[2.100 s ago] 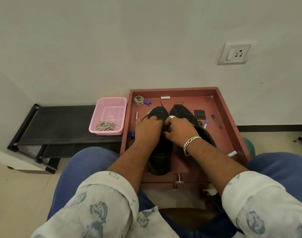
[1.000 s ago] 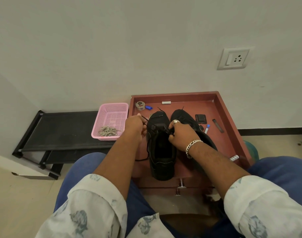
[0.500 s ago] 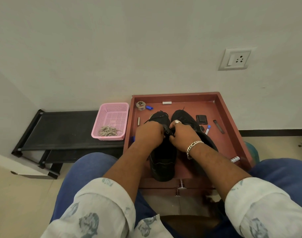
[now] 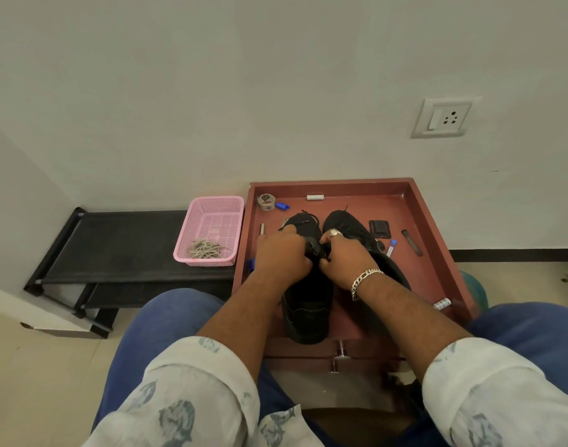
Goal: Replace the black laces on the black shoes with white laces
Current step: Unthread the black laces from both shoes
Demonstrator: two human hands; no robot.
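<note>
Two black shoes stand side by side in the red-brown tray, toes toward the wall. The left shoe is under both hands. My left hand curls its fingers over the shoe's lacing area, and my right hand, with a ring and a bracelet, pinches at the same spot. A bit of black lace shows on the toe beyond my fingers. The right shoe lies partly behind my right wrist. Pale white laces lie bundled in the pink basket.
The pink basket stands on a low black rack left of the tray. Small items lie in the tray: a tape roll, a blue cap, a black wallet, a pen. My knees flank the tray's near edge.
A second ago my left hand was out to the left pulling black lace clear of the shoe. It has come back to the lacing area beside the right hand.
</note>
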